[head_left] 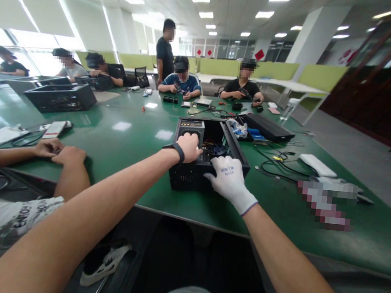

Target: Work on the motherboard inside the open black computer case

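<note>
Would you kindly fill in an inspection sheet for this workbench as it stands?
Surface: green table, glossy, reflecting the ceiling lights.
Job's things: black computer case near the front edge, its top open.
Clutter: black panel beyond the case; white block to the right; second black case far left.
Grips: bare left hand curled at the case's open top, what it holds hidden; gloved right hand spread on the near right corner.
Cables: black cables loose on the table right of the case.
Surroundings: co-worker's hands resting on the table at left; people at the far side.
</note>
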A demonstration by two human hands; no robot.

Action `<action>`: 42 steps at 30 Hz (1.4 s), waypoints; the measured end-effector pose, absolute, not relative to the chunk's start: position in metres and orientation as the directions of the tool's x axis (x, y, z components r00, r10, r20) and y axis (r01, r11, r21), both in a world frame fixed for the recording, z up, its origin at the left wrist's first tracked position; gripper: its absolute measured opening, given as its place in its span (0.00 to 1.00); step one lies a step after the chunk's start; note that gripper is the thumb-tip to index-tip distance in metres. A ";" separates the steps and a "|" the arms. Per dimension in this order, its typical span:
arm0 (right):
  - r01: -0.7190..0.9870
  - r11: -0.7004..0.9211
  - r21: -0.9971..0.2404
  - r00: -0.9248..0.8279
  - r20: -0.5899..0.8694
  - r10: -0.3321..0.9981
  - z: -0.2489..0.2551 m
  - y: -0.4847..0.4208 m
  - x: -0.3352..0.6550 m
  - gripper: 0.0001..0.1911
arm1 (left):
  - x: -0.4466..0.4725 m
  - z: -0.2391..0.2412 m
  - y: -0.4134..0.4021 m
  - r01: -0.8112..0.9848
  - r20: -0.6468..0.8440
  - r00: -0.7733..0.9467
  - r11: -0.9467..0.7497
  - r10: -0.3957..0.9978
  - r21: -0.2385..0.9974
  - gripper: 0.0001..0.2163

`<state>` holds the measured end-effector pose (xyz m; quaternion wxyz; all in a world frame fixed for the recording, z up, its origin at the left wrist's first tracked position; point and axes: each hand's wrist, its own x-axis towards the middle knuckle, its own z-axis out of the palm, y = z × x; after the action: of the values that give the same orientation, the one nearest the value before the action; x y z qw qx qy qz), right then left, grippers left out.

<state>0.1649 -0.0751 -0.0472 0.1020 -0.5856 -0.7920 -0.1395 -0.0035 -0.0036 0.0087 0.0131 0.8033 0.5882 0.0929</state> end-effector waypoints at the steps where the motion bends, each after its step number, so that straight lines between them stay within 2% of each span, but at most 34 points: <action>1: 0.955 0.280 0.099 -0.297 0.333 0.895 -0.048 -0.089 0.166 0.20 | -0.002 0.007 -0.004 0.936 0.072 0.332 -0.338 0.941 0.098 0.20; 4: 0.954 0.287 0.089 -0.300 0.346 0.889 -0.050 -0.131 0.169 0.19 | 0.004 -0.001 -0.005 0.913 -0.127 0.405 -0.407 0.905 0.011 0.21; 7: 0.950 0.307 0.062 -0.309 0.347 0.885 -0.052 -0.167 0.172 0.17 | 0.013 -0.008 -0.007 0.904 -0.258 0.383 -0.417 0.887 -0.090 0.25; 12: 0.931 0.363 -0.028 -0.327 0.372 0.869 -0.060 -0.215 0.179 0.14 | 0.034 -0.021 -0.013 0.848 -0.411 0.368 -0.482 0.834 -0.219 0.29; 16: 0.920 0.387 -0.058 -0.335 0.393 0.856 -0.063 -0.236 0.181 0.12 | 0.044 -0.040 -0.016 0.835 -0.487 0.334 -0.493 0.807 -0.244 0.30; 30: 0.923 0.380 -0.053 -0.327 0.411 0.851 -0.060 -0.237 0.178 0.14 | 0.036 -0.067 -0.005 0.854 -0.473 0.342 -0.478 0.812 -0.205 0.37; 42: 0.927 0.371 -0.046 -0.327 0.382 0.864 -0.061 -0.238 0.178 0.14 | 0.036 -0.075 0.005 0.849 -0.486 0.331 -0.480 0.809 -0.221 0.34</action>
<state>0.1781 -0.2377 -0.0610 0.1742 -0.5535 -0.8094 -0.0904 0.0365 0.0049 -0.0746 0.0364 0.8149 0.5085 -0.2755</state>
